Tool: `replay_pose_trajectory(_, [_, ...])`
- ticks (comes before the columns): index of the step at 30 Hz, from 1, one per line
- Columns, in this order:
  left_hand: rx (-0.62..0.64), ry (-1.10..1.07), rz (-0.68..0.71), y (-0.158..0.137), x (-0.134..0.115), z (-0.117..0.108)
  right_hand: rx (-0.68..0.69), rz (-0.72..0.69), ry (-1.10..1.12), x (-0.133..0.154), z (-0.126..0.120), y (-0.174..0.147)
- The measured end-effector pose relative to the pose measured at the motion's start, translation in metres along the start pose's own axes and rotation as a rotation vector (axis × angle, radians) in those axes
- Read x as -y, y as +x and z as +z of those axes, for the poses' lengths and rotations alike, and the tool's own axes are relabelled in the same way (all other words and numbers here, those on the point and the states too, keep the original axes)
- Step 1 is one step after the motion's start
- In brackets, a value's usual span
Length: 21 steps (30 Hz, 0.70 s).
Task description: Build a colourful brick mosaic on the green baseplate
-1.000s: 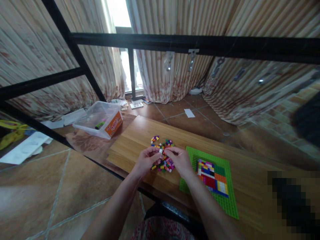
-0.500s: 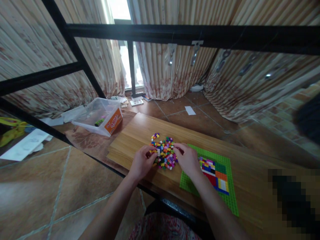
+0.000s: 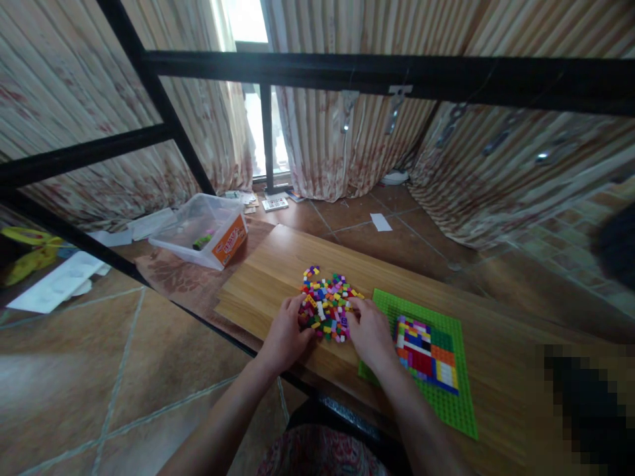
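A loose pile of small colourful toy bricks (image 3: pixel 327 301) lies on the wooden table (image 3: pixel 270 264). At the pile's left edge is my left hand (image 3: pixel 285 336), thumb and fingers apart, with nothing seen in its grasp. A white brick (image 3: pixel 320 309) and a yellow-orange brick (image 3: pixel 311 300) lie near its fingertips. My right hand (image 3: pixel 371 330) rests at the pile's right edge, fingers bent and touching bricks, with a gap between thumb and forefinger. Beside it lies a green baseplate (image 3: pixel 464 370), partly covered by my right forearm, bearing a flat multicoloured brick panel (image 3: pixel 421 354).
A clear plastic box (image 3: pixel 198 231) with an orange label stands left of the table on a brown cloth. Black metal bars (image 3: pixel 317 69) cross in front of the curtains. Papers (image 3: pixel 381 222) lie on the tiled floor. A blurred dark shape is at the lower right.
My left hand has let go of the white brick, which now lies on the pile, and has drawn slightly back towards me. My right hand has lowered a little at the pile's edge.
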<state>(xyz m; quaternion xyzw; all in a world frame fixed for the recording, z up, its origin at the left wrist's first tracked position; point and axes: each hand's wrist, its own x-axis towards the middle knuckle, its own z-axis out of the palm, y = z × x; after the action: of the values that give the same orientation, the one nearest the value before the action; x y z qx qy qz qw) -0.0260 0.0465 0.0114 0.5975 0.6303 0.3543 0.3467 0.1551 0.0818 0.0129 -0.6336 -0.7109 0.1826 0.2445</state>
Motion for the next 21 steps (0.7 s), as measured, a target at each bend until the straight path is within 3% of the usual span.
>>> replay_pose_trajectory(4, [-0.002, -0.202, -0.034, 0.001, 0.001, 0.005, 0.010, 0.002, 0.159, -0.001, 0.002, -0.001])
replay_pose_trajectory(9, [-0.041, -0.346, -0.059, 0.001, 0.007, 0.000, -0.051, -0.011, 0.100, 0.003, -0.005, -0.005])
replay_pose_trajectory(15, [-0.128, -0.217, -0.026, -0.002, 0.013, -0.010, -0.023, -0.216, -0.060, 0.044, 0.005, 0.007])
replay_pose_trajectory(21, [-0.017, -0.076, 0.045, -0.012, 0.004, -0.020, -0.004, -0.181, -0.175, 0.063, 0.028, 0.018])
